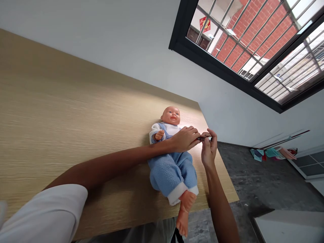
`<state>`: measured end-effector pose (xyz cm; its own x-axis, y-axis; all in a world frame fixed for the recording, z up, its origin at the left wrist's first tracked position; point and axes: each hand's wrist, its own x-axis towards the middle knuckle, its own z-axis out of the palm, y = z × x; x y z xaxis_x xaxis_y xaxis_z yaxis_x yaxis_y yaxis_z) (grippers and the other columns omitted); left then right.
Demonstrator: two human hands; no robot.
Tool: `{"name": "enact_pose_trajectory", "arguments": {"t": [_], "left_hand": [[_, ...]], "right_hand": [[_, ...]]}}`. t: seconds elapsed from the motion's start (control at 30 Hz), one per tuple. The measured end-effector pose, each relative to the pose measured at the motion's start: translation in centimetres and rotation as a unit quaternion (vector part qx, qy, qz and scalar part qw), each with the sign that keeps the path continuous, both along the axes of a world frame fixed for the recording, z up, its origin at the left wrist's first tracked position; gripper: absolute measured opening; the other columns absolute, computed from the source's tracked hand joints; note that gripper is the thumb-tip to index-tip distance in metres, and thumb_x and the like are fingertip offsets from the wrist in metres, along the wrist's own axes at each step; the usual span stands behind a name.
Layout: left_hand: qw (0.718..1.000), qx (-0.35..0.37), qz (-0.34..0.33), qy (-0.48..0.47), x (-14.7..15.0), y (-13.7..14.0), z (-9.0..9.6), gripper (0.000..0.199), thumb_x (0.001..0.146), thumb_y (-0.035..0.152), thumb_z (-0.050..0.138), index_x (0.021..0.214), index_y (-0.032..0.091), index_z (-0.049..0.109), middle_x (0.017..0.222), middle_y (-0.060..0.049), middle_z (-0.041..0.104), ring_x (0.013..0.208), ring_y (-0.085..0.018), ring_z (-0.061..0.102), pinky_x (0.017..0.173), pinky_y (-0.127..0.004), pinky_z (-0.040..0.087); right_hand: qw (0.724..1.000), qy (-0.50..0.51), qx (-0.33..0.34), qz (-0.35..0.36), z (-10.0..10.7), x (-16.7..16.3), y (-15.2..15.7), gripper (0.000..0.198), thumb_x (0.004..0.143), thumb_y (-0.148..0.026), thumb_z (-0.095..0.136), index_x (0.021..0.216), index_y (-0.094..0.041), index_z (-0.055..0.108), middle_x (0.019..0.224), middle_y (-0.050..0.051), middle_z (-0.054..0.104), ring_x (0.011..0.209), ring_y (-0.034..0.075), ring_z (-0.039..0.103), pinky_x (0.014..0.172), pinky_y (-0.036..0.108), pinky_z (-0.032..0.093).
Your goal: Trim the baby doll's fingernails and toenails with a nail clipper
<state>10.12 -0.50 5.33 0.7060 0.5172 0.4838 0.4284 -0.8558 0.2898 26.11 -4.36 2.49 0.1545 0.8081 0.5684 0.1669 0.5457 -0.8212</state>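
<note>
A baby doll (167,168) in fuzzy blue and white clothes lies on its back on the wooden table (76,111), its feet hanging past the front edge. My left hand (186,138) reaches across the doll's body, its fingers closed around the doll's far hand, which is mostly hidden under them. Between the fingertips of my right hand (209,150) is a small shiny metal nail clipper (204,138). Its tip points left and meets my left fingertips. The doll's other hand (159,135) rests on its chest, uncovered.
A grey wall (121,40) runs behind the table, with a barred window (243,37) at the upper right. The table's right edge drops to a dark floor (245,175). Colourful cloths or dustpans (273,153) lie by the far wall.
</note>
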Motion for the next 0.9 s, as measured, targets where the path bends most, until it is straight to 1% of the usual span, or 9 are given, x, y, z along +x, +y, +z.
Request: {"name": "enact_pose_trajectory", "arguments": {"t": [0.1, 0.17, 0.27, 0.33, 0.4, 0.5, 0.63, 0.73, 0.9], "left_hand": [[1.000, 0.016, -0.003, -0.010, -0.04, 0.13, -0.10, 0.030, 0.103, 0.030, 0.037, 0.103, 0.013, 0.061, 0.113, -0.010, 0.063, 0.105, -0.021, 0.054, 0.094, -0.033, 0.043], [1.000, 0.025, -0.005, -0.017, -0.07, 0.14, -0.13, 0.031, 0.103, 0.030, 0.037, 0.102, 0.013, 0.062, 0.112, -0.009, 0.064, 0.104, -0.020, 0.054, 0.094, -0.033, 0.043], [0.999, 0.026, -0.002, -0.027, -0.11, 0.11, -0.09, 0.034, 0.104, 0.033, 0.036, 0.102, 0.013, 0.064, 0.108, -0.009, 0.065, 0.102, -0.020, 0.055, 0.093, -0.034, 0.043], [0.999, 0.025, 0.004, -0.034, -0.13, 0.11, -0.08, 0.035, 0.104, 0.034, 0.036, 0.102, 0.013, 0.065, 0.107, -0.010, 0.065, 0.102, -0.021, 0.055, 0.091, -0.035, 0.044], [0.999, 0.022, 0.011, -0.042, -0.14, 0.13, -0.12, 0.035, 0.104, 0.033, 0.037, 0.102, 0.013, 0.066, 0.106, -0.010, 0.065, 0.102, -0.021, 0.056, 0.090, -0.035, 0.044], [0.998, 0.015, 0.018, -0.051, -0.14, 0.20, -0.22, 0.033, 0.103, 0.033, 0.040, 0.101, 0.013, 0.067, 0.105, -0.009, 0.065, 0.101, -0.020, 0.056, 0.091, -0.035, 0.044], [0.998, 0.018, 0.020, -0.049, -0.15, 0.33, -0.32, 0.030, 0.103, 0.032, 0.041, 0.102, 0.013, 0.065, 0.105, -0.008, 0.066, 0.100, -0.020, 0.056, 0.091, -0.033, 0.043], [0.998, 0.023, 0.024, -0.045, -0.17, 0.38, -0.37, 0.027, 0.102, 0.031, 0.043, 0.102, 0.013, 0.064, 0.105, -0.007, 0.066, 0.100, -0.020, 0.056, 0.090, -0.033, 0.042], [0.998, 0.020, 0.038, -0.047, -0.18, 0.28, -0.35, 0.023, 0.099, 0.031, 0.049, 0.102, 0.014, 0.064, 0.106, -0.007, 0.065, 0.101, -0.021, 0.056, 0.088, -0.033, 0.042]], "right_hand": [[1.000, 0.015, 0.000, 0.016, 0.14, -0.12, -0.08, 0.042, 0.091, -0.047, 0.058, 0.124, -0.024, 0.047, 0.096, 0.001, 0.053, 0.085, 0.012, 0.053, 0.077, 0.028, 0.048], [0.999, 0.034, -0.008, 0.007, 0.37, -0.24, -0.15, 0.043, 0.088, -0.046, 0.062, 0.122, -0.025, 0.047, 0.094, 0.000, 0.053, 0.082, 0.011, 0.052, 0.075, 0.027, 0.048], [0.995, 0.090, -0.034, -0.019, 0.66, -0.33, -0.12, 0.047, 0.082, -0.046, 0.069, 0.118, -0.025, 0.047, 0.093, 0.000, 0.052, 0.080, 0.011, 0.052, 0.075, 0.027, 0.050], [0.989, 0.135, -0.056, -0.019, 0.69, -0.27, 0.05, 0.050, 0.078, -0.047, 0.073, 0.115, -0.025, 0.049, 0.094, 0.000, 0.053, 0.082, 0.011, 0.054, 0.076, 0.028, 0.051], [0.984, 0.159, -0.075, -0.013, 0.60, -0.14, 0.28, 0.051, 0.075, -0.048, 0.075, 0.114, -0.024, 0.051, 0.095, 0.001, 0.055, 0.083, 0.011, 0.055, 0.076, 0.029, 0.052], [0.983, 0.163, -0.090, -0.005, 0.44, 0.05, 0.54, 0.047, 0.075, -0.049, 0.075, 0.107, -0.021, 0.056, 0.093, 0.002, 0.058, 0.081, 0.012, 0.057, 0.075, 0.029, 0.052], [0.983, 0.160, -0.093, 0.011, 0.53, 0.13, 0.54, 0.039, 0.074, -0.049, 0.076, 0.095, -0.019, 0.061, 0.089, 0.003, 0.060, 0.084, 0.013, 0.059, 0.077, 0.030, 0.053], [0.983, 0.158, -0.091, 0.021, 0.71, 0.07, 0.46, 0.039, 0.074, -0.049, 0.076, 0.095, -0.019, 0.063, 0.090, 0.003, 0.061, 0.084, 0.013, 0.060, 0.077, 0.030, 0.053], [0.985, 0.141, -0.089, 0.041, 0.70, -0.06, 0.57, 0.045, 0.074, -0.054, 0.077, 0.100, -0.019, 0.065, 0.090, 0.003, 0.063, 0.079, 0.012, 0.059, 0.072, 0.026, 0.050]]}}
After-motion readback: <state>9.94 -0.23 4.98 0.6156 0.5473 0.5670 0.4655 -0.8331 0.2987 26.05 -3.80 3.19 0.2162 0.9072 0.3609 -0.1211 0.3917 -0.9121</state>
